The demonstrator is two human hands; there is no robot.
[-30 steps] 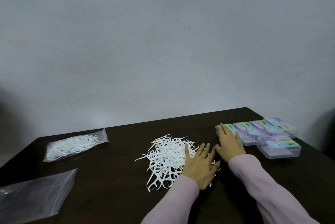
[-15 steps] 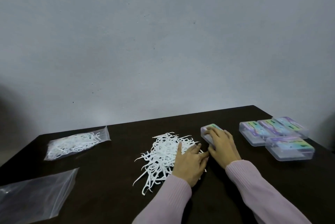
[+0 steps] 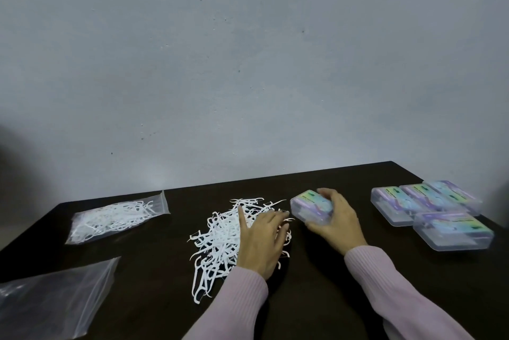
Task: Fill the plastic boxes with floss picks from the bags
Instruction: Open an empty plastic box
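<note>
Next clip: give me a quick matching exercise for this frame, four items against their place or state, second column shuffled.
Things:
1. pile of floss picks
2. sealed bag of floss picks
3. empty bag
4. tilted plastic box

Places or states:
A. held in the right hand
B. near left corner of the table
C. under the left hand
D. far left, lying flat

Pairs: 1-C, 2-D, 3-B, 4-A

No text can be read. Colourful labels are carried on the lids of the plastic boxes (image 3: 429, 204), but their print is blurred beyond reading.
</note>
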